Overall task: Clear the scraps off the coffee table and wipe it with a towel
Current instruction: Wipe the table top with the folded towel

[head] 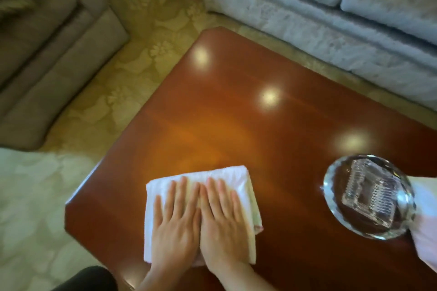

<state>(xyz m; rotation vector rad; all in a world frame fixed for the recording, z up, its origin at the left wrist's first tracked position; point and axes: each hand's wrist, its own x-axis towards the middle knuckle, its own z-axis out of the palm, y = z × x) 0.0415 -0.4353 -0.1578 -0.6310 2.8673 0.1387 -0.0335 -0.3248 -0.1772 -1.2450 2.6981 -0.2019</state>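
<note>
Towel (pixel 233 176): white, folded to a rectangle, laid flat on the table (pixel 212 106) near its front-left corner. Long axis runs from the near edge away, tilted slightly right. Left hand (pixel 175 224) and right hand (pixel 224 222): spread open, palms pressed flat on it, side by side, nothing gripped. Wiping is judged best done with even pressure, in overlapping strokes. No scraps are seen. Glass dish (pixel 369 196): well apart, at right.

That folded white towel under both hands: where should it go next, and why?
Probably a push forward, away from the person. Both the left hand and right hand press flat on the folded white towel near the glossy reddish wooden coffee table's near edge, with bare tabletop ahead and the glass dish off to the right.
</note>
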